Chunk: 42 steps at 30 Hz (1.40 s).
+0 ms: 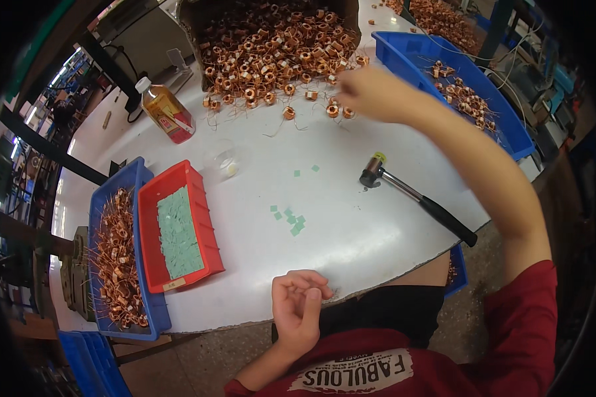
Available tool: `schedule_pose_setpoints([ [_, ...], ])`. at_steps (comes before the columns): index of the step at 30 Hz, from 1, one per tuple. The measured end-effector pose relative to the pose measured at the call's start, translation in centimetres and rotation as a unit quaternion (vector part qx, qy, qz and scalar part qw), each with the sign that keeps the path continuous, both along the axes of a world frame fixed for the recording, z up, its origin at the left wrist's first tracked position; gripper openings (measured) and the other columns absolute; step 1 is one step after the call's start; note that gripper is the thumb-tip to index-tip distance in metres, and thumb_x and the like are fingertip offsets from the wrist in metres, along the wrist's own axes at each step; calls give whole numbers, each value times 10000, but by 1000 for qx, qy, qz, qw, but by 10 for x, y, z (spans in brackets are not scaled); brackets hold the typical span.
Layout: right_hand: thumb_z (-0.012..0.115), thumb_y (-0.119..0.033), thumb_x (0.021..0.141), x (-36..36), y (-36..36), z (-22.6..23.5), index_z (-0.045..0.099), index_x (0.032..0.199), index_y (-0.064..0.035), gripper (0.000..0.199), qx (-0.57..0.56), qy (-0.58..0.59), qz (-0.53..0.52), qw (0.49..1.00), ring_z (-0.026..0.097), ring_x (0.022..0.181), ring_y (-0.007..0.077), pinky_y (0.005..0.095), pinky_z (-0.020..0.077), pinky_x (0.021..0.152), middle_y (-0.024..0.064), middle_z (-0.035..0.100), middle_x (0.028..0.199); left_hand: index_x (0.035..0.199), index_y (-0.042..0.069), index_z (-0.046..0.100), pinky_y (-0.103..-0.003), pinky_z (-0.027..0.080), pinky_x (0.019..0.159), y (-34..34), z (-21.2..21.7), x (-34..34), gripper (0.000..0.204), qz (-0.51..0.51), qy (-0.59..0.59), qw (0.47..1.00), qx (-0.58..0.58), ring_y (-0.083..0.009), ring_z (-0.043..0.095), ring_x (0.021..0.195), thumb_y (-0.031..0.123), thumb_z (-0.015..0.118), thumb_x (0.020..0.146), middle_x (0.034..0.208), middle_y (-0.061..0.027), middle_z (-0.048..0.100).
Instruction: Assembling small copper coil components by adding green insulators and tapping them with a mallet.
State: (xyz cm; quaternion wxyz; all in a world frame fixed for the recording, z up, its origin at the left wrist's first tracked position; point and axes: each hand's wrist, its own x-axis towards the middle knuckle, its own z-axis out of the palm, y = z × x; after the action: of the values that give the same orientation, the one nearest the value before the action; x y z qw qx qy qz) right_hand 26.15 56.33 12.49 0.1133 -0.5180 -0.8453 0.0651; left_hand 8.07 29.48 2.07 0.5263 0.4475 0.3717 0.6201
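My right hand (375,94) is stretched out to the far side of the table, at the near right edge of a heap of small copper-wound coils (281,56). Motion smears its fingers, so I cannot tell whether it grips a coil. By the table's front edge, my left hand (298,311) is closed, its fingers curled and the thumb against them; whatever it holds, if anything, is hidden. Small green square pieces (298,225) lie scattered on the white tabletop in front of it. To the right rests a mallet (420,198) with a black handle.
A red bin (212,248) of green pieces stands at the left beside a blue bin (153,311) of coils. Behind them are a drink bottle (167,112) and a small clear dish (227,163). Another blue bin (394,49) with coils sits at the far right.
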Motion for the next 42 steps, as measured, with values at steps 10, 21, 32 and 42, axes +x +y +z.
schedule_pose_setpoints([
  [10,560,-213,804,-64,50,-46,657,857,2,242,81,27,-139,987,639,753,284,385,503,655,149,665,821,981,41,356,-276,455,714,-1,-4,-2,160,-5,-8,1000,-27,-173,513,751,-26,441,863,983,-143,516],
  [21,640,-50,729,-39,-1,-6,613,894,-5,173,136,3,-144,980,646,709,220,320,500,623,105,678,799,967,54,377,-275,437,672,2,2,4,123,-3,3,1000,-26,-172,497,718,38,465,882,952,-131,509],
  [32,653,-25,789,-7,-209,-38,478,973,22,257,-431,579,50,690,619,671,154,222,495,637,106,650,785,1162,-51,440,-268,455,657,12,25,2,312,-124,-186,969,-101,-190,515,741,-5,509,861,1069,-148,504],
  [42,598,57,801,-8,-231,-70,467,1027,8,265,-346,635,0,691,580,659,136,192,481,580,114,602,827,1131,-51,528,-246,504,666,1,18,-2,292,-182,-135,958,-177,-191,574,782,-38,570,842,1075,-167,562],
])
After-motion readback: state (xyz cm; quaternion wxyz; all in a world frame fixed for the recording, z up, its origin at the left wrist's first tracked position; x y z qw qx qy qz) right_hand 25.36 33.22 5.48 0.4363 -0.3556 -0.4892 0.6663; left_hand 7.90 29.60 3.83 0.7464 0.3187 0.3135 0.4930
